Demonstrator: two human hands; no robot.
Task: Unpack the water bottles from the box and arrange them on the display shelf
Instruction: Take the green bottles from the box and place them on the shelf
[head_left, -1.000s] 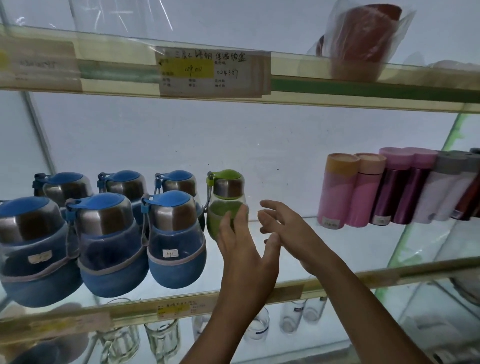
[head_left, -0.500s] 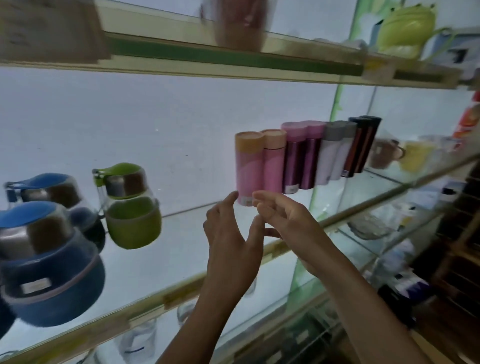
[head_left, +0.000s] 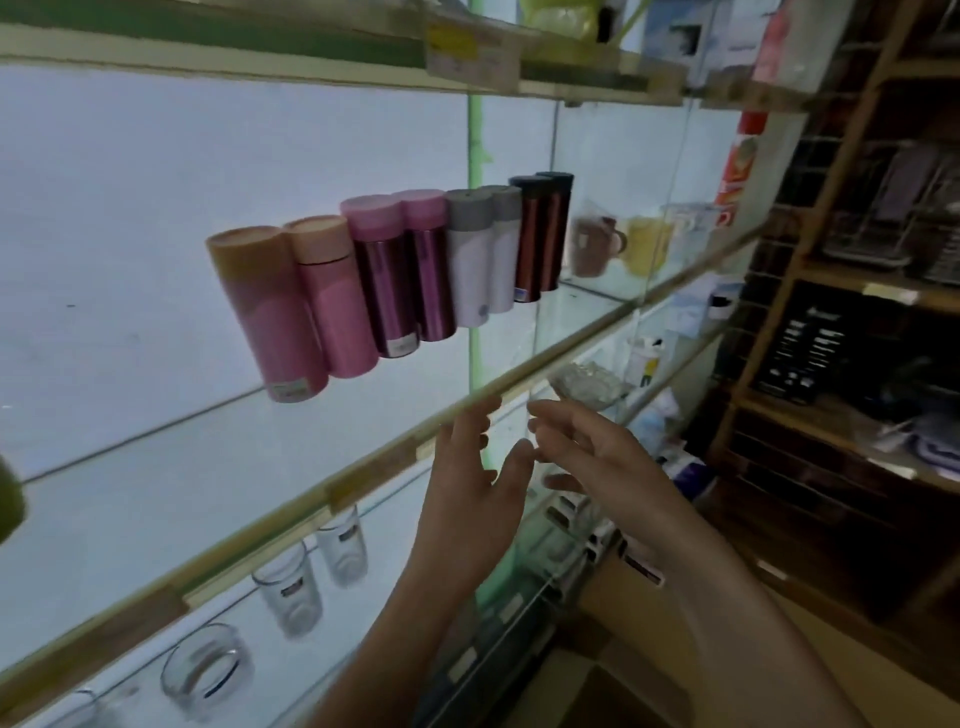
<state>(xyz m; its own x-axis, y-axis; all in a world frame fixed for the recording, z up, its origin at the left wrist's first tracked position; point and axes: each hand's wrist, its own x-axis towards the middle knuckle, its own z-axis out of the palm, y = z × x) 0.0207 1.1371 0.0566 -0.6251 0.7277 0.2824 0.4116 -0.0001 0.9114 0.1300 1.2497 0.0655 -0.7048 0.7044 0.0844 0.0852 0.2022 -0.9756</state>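
a: hands?
b: both empty. left hand (head_left: 470, 499) flat, fingers straight, tips up at the shelf's front rail (head_left: 363, 482). right hand (head_left: 592, 457) loose, fingers spread, just beside it. neither holds anything.
a: bottles?
b: row of slim bottles (head_left: 395, 280) on the glass shelf (head_left: 156, 467), standing caps up, packed side by side: pink, purple, white/grey, dark red. they're up and left of both hands, well apart. left hand's nearer. sliver of a green bottle (head_left: 9, 499) at the far left edge.
a: box?
b: can't tell. tan cardboard-ish surface (head_left: 623, 618) low btwn the forearms, maybe it. if so, next reach is prob down, not up. bare glass left of the pink ones looks like room for more.
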